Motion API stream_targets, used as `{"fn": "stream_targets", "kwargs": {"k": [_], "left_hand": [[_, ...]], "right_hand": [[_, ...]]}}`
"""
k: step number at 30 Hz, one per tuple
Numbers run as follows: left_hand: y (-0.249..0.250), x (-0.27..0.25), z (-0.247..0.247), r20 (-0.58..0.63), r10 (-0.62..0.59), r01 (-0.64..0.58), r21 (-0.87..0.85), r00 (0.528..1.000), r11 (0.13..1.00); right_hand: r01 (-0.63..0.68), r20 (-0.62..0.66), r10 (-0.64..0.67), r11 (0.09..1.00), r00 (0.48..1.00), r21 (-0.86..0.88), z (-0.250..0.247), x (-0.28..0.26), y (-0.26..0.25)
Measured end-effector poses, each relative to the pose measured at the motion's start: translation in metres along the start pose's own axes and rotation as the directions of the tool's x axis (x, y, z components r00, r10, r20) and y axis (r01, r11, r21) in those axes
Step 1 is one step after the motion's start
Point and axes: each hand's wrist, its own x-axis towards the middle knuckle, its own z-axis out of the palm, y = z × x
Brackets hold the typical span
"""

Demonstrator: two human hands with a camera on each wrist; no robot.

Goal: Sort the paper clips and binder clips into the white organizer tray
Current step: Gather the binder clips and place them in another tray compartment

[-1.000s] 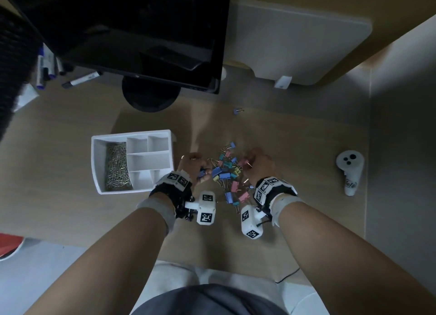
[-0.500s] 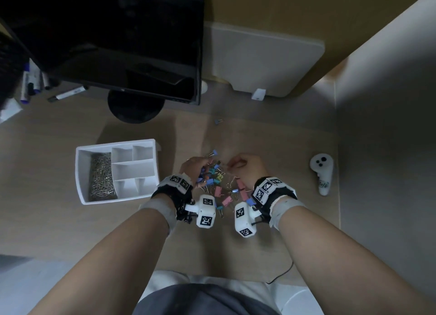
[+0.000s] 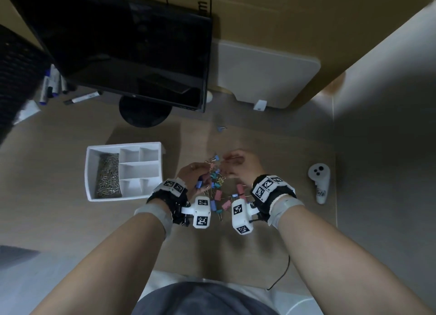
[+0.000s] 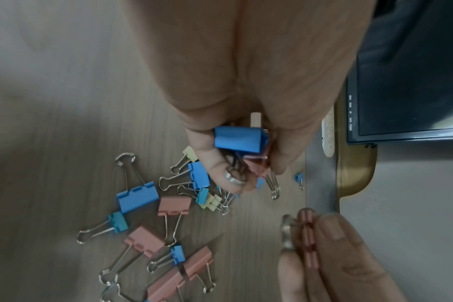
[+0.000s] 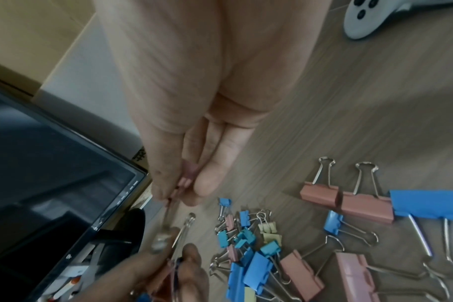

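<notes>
The white organizer tray (image 3: 127, 198) sits on the desk left of my hands, and its long left compartment is full of metal paper clips (image 3: 107, 175). Between my hands lies a pile of coloured binder clips (image 3: 218, 192). My left hand (image 4: 251, 173) grips a bunch of them, a blue binder clip (image 4: 238, 139) on top and a pink one under it. Just beyond and to the right of it, my right hand (image 5: 184, 190) pinches a single pink binder clip (image 4: 308, 239) between thumb and fingertips.
A black monitor (image 3: 132, 45) on a round foot stands behind the tray. One stray blue clip (image 3: 221, 128) lies farther back. A white controller (image 3: 319, 182) lies at the right near a grey wall. Markers (image 3: 50, 85) lie at the far left.
Both hands have drawn together over the far side of the pile. My left hand has gathered clips, and my right hand has lifted a pink clip next to it.
</notes>
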Motion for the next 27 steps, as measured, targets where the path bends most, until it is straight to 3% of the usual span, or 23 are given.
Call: {"fn": "stream_targets", "kwargs": {"k": [5,8,15,18,21,23,27], "left_hand": [[0.002,-0.007,0.003,-0.020,-0.062,0.062,-0.010,0.998,0.998],[0.002,-0.006,0.008,-0.023,-0.044,0.043,-0.008,0.999,0.999],[0.005,-0.008,0.012,0.027,-0.075,0.077,-0.064,0.997,0.995],[0.005,-0.009,0.014,0.030,-0.049,0.050,-0.028,0.998,0.998],[0.005,-0.009,0.012,0.054,-0.087,0.088,-0.030,0.995,0.996],[0.003,-0.008,0.011,0.037,-0.099,0.100,-0.030,0.994,0.995],[-0.007,-0.003,0.007,0.011,-0.102,0.102,-0.051,0.995,0.993]], "right_hand": [[0.013,-0.026,-0.013,1.000,1.000,-0.016,0.012,0.001,-0.003],[-0.020,0.013,0.020,0.999,1.000,-0.038,0.018,0.002,-0.004],[-0.091,0.055,0.087,0.992,0.995,0.085,0.012,-0.005,-0.025],[-0.080,0.009,0.080,0.995,0.997,0.051,0.004,-0.005,-0.023],[-0.134,-0.181,0.107,0.980,0.978,-0.145,-0.014,-0.001,-0.001],[-0.257,-0.281,0.147,0.874,0.948,-0.411,-0.028,0.001,0.024],[-0.377,-0.263,0.271,0.706,0.926,-0.599,-0.030,-0.003,0.072]]}}
